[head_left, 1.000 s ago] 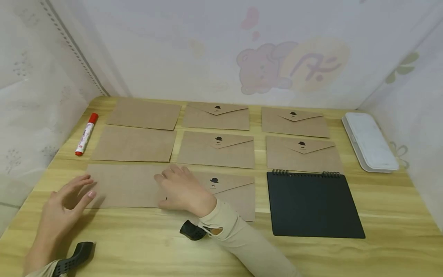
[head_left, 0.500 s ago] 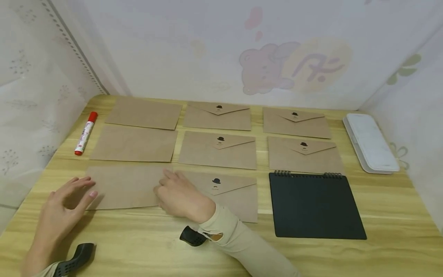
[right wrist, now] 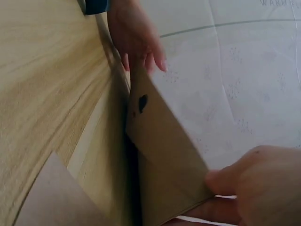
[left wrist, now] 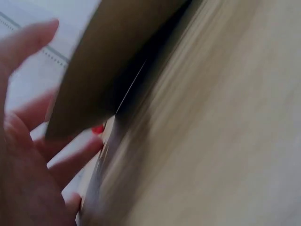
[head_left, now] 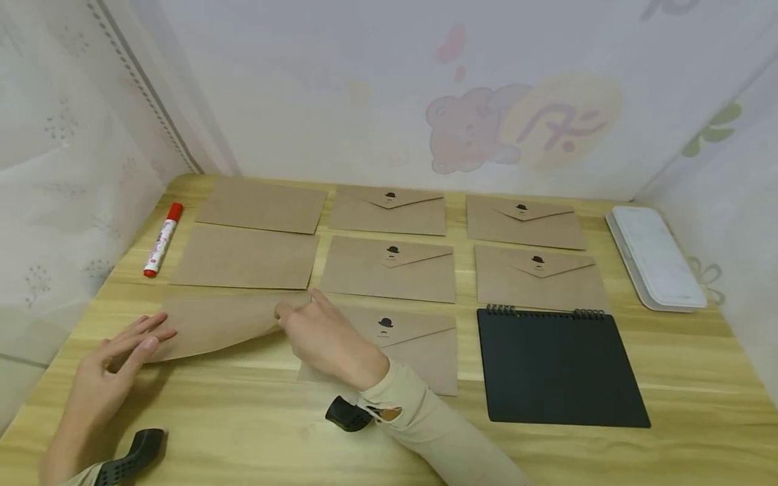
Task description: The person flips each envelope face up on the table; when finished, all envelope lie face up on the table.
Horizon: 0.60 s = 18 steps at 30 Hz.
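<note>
A brown paper envelope (head_left: 213, 325) at the front left is bowed, its near edge raised off the table. My right hand (head_left: 334, 341) pinches its right end between thumb and fingers. My left hand (head_left: 105, 371) is at the left end, fingers loosely bent around the corner. In the left wrist view the envelope (left wrist: 108, 61) stands between the spread fingers and the thumb. The right wrist view shows its flap side, with a black hat print (right wrist: 142, 103). Beside it, a flap-up envelope (head_left: 419, 358) is partly covered by my right hand and sleeve.
Two plain-side envelopes (head_left: 243, 256) lie behind at left, and several flap-up envelopes (head_left: 389, 273) fill the middle and right columns. A black spiral notebook (head_left: 562, 371) lies at front right, a white case (head_left: 659, 256) at far right, and a red-capped marker (head_left: 163, 239) at far left.
My right hand has lifted the right end of the front-left envelope, which was lying flat and now bows upward. My left fingers have come over its left edge.
</note>
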{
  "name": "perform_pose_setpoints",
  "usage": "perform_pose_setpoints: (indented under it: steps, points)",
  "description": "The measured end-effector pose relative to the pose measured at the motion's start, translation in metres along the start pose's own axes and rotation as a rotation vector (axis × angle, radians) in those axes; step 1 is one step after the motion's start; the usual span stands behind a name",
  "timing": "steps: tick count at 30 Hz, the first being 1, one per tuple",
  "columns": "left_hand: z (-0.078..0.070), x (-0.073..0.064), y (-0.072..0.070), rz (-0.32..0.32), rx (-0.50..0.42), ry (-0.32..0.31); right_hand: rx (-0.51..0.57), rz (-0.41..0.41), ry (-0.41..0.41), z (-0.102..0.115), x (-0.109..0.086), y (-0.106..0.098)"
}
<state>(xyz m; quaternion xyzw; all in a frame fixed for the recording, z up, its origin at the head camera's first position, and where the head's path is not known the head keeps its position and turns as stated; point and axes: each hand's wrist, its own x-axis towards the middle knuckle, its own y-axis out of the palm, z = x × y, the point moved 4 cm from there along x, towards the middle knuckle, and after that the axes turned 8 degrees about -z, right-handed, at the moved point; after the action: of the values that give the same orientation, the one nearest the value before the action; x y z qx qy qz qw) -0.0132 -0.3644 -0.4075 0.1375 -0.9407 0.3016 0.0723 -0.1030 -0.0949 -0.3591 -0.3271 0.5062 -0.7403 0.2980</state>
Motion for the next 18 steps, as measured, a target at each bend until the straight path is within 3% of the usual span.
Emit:
perform_pose_setpoints:
  steps: [3, 6, 10, 14, 18]
  points:
    - [-0.004, -0.003, -0.004, 0.043, -0.069, 0.007, 0.052, -0.077, 0.03, -0.004, 0.001, -0.002]
    - [-0.005, -0.004, -0.007, 0.073, -0.219, -0.004, 0.096, -0.171, 0.05, -0.009, 0.001, -0.007]
    - [-0.005, -0.004, -0.01, 0.059, -0.435, -0.014, 0.107, -0.258, 0.055, -0.012, 0.0, -0.011]
    - [-0.006, -0.003, -0.01, 0.044, -0.512, -0.03, 0.126, -0.304, 0.06, -0.016, 0.0, -0.012]
    - [-0.007, -0.003, -0.012, -0.027, -0.505, -0.088, 0.197, -0.353, 0.046, -0.017, 0.001, -0.014]
